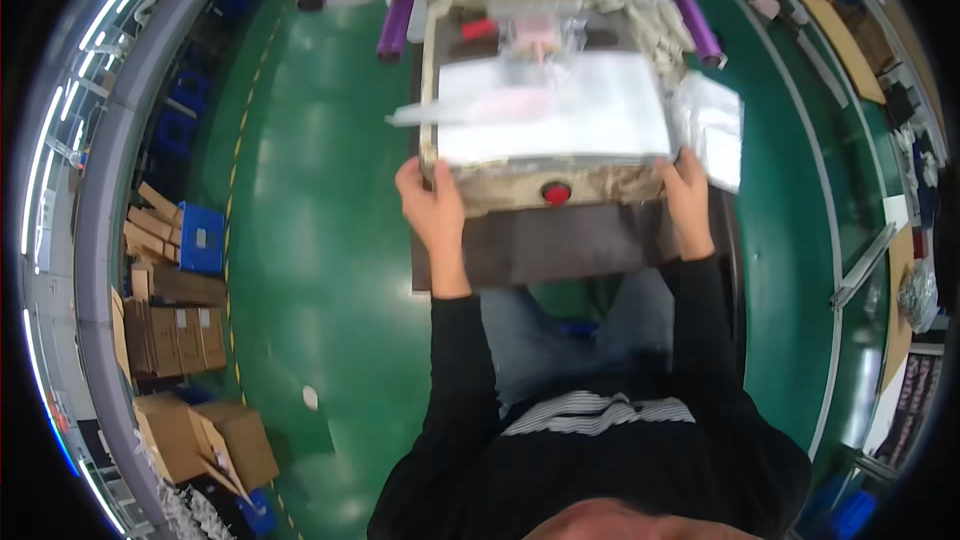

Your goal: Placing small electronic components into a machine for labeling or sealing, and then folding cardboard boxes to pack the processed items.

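While my left hand (435,208) and right hand (688,205) flank its near corners, one white sheet (605,100) lies ahead, between them, long axis running left to right, neither hand clearly nearer. Both thumbs stand off the fingers; whether they pinch the sheet, I cannot tell. One red push button (556,193) sits between my hands; one clear plastic bag (718,130) lies just right of my right.

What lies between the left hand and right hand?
In the head view, between left hand and right hand lie the beige front, its red button and the near edge of the white sheet.
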The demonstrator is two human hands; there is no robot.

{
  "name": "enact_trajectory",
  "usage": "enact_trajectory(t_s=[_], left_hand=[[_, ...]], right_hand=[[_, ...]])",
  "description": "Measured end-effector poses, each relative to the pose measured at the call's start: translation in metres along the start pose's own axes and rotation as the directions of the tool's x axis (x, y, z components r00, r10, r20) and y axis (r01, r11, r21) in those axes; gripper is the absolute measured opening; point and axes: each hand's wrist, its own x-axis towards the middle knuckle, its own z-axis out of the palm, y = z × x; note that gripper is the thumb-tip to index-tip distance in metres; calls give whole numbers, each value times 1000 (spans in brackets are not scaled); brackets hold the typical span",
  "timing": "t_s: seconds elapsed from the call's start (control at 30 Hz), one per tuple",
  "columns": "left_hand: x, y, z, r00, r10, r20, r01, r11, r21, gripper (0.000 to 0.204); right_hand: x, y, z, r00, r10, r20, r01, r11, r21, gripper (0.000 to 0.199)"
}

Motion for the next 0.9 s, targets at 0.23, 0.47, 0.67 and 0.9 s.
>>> enact_trajectory(t_s=[0.23, 0.47, 0.67, 0.9], left_hand=[[5, -13, -2, 1000, -18, 15, 18, 1000, -14, 43], [8, -23, -4, 1000, -7, 21, 6, 1000, 15, 47], [11, -12, -1, 988, 150, -31, -144, 978, 154, 42], [40, 54, 26, 786, 602, 142, -595, 671, 442, 27]], right_hand=[[-20, -21, -51, 977, -159, 143, 187, 961, -202, 34], [-51, -8, -38, 955, -87, 282, 136, 978, -159, 12], [-50, -33, -18, 936, -184, 300, 247, 951, -188, 14], [51, -67, 80, 757, -483, 441, 646, 657, -389, 28]])
